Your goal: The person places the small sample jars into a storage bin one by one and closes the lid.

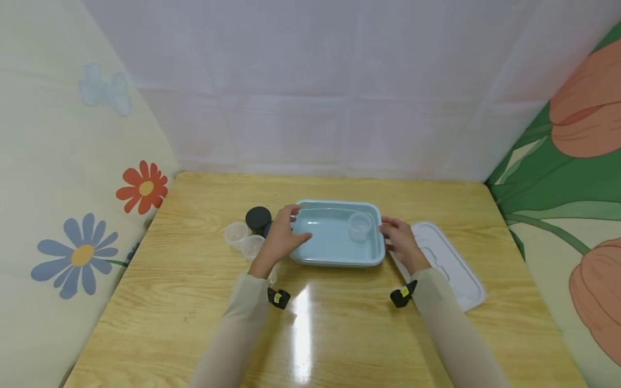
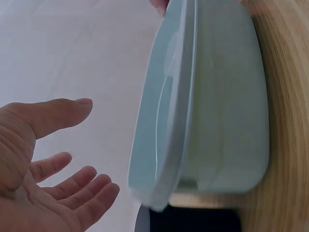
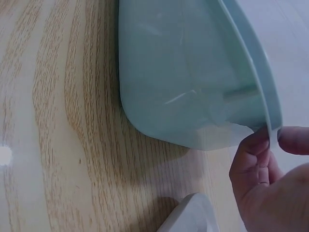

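Observation:
A light-blue rectangular plastic box (image 1: pixel 335 263) sits on the table in the head view, with a small clear round cup (image 1: pixel 359 225) inside near its right end. My right hand (image 1: pixel 401 243) grips the box's right rim; in the right wrist view the thumb lies over the rim (image 3: pixel 256 63) and the fingers curl beneath it. At the opposite end, my left hand (image 1: pixel 281 236) hovers by the left rim with thumb and fingers spread. The left wrist view shows that hand (image 2: pixel 58 179) apart from the box (image 2: pixel 227 106), holding nothing.
A white lid (image 1: pixel 453 269) lies on the table to the right, partly beneath my right forearm. Left of the box stand a black-topped jar (image 1: pixel 258 217), a second dark one mostly hidden by my left hand, and two clear cups, one nearer (image 1: pixel 253 247) and one farther left (image 1: pixel 236 233).

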The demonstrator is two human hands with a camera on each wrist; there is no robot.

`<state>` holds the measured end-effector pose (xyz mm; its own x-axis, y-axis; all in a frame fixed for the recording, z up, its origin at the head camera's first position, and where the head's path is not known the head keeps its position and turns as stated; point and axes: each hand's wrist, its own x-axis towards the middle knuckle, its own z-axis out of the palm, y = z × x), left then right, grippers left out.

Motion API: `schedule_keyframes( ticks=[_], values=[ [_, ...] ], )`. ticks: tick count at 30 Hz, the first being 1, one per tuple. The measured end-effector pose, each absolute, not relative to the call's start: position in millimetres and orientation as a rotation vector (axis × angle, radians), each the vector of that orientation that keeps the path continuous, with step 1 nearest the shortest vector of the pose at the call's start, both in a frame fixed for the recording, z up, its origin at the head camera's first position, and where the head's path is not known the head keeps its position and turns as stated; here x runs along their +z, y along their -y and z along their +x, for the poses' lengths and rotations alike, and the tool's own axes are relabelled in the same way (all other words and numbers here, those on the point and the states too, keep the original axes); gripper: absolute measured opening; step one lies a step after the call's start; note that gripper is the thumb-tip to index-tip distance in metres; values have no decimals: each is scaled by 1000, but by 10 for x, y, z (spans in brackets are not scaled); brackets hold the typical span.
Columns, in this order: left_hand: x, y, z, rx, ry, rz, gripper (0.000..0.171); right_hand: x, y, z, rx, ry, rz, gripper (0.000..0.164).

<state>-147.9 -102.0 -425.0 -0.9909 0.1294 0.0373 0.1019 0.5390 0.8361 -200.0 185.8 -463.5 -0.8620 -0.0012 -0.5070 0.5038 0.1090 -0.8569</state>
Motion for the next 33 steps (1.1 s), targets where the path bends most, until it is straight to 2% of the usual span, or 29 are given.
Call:
schedule_keyframes(
  ticks=[15, 33],
  values=[
    [-4335, 1555, -1121, 1495, -2712, -84, 64, -4647, -1906, -1983, -1817, -1987, 486, 48],
    [-4537, 1713, -684, 1519, -2717, -247, 60, -4633, -1908, -1978, -1816, -1973, 485, 48]
  ],
)
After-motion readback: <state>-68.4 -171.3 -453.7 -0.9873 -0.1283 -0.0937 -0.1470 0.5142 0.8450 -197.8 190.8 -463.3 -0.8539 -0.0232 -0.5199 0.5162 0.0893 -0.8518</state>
